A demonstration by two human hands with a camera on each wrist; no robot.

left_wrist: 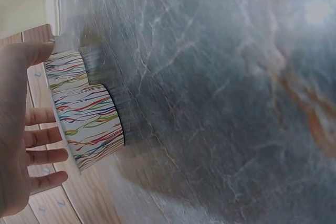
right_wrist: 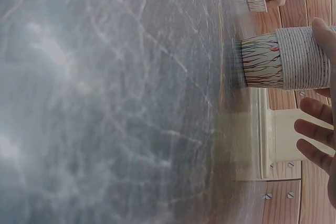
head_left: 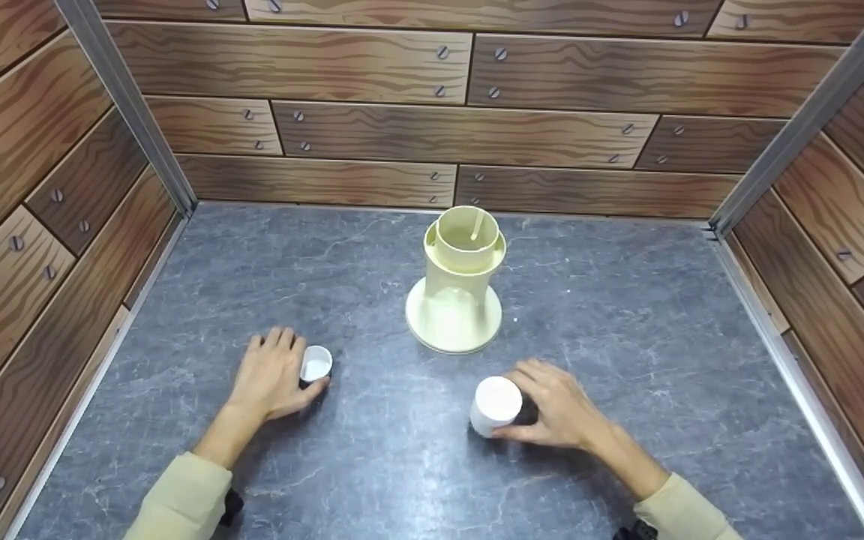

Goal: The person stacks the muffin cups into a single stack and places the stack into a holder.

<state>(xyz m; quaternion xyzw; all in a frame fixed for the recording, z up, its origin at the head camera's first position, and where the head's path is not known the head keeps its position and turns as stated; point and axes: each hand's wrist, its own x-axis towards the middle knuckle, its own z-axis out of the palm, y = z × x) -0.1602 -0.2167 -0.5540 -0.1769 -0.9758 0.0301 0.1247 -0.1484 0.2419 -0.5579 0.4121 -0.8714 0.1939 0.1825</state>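
My left hand (head_left: 271,375) lies over and beside small paper cups at the left. A paper cup (head_left: 316,364) stands by its thumb, white inside; the left wrist view shows coloured wavy lines on it and a second paper cup (left_wrist: 92,124) in front, mostly hidden by the hand from above. The left fingers (left_wrist: 47,138) are fairly straight and spread. At the right, my right hand (head_left: 556,405) holds an upright stack of paper cups (head_left: 496,405) between thumb and forefinger. Its many white rims (right_wrist: 303,59) show in the right wrist view; the other fingers are spread.
A pale yellow-green plastic holder (head_left: 454,300), a tube within a wider sleeve on a round base, stands beyond the hands at mid-table. Grey marbled tabletop (head_left: 402,450) lies underneath. Wood-print walls (head_left: 364,127) with metal edge strips enclose the back and sides.
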